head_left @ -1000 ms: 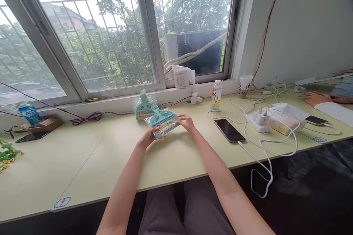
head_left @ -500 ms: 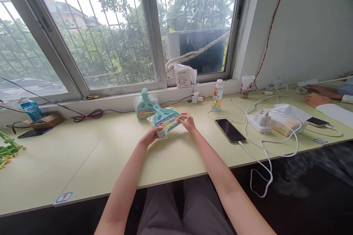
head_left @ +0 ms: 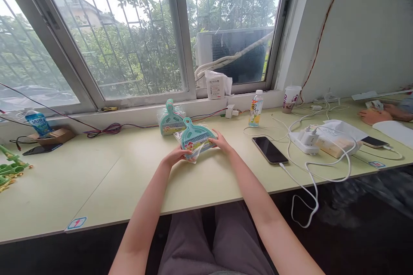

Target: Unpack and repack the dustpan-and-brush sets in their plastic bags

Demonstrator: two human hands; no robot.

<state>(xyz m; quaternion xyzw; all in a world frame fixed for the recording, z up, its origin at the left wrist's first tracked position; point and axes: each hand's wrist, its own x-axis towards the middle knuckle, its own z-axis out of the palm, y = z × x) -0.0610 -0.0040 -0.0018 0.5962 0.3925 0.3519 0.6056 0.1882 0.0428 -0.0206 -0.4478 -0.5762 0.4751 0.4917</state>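
Observation:
Between my hands is a teal mini dustpan-and-brush set in clear plastic wrapping, with a colourful printed label along its lower part. It is held up above the table, its handle pointing up and to the left. My left hand is closed on its lower left corner, by the loose plastic. My right hand grips the right end, thumb over the front. Just behind, a second wrapped dustpan set of the same colour leans upright against the sill wall.
At right lie a phone with a charging cable, a power strip and a tissue pack. A juice bottle and a cup stand behind. Another person's hands are far right. Green plastic parts lie far left.
The held dustpan set has turned more upright, its label facing me more directly. My right hand has shifted slightly along its right end. The other person's hands now hold a small pale item.

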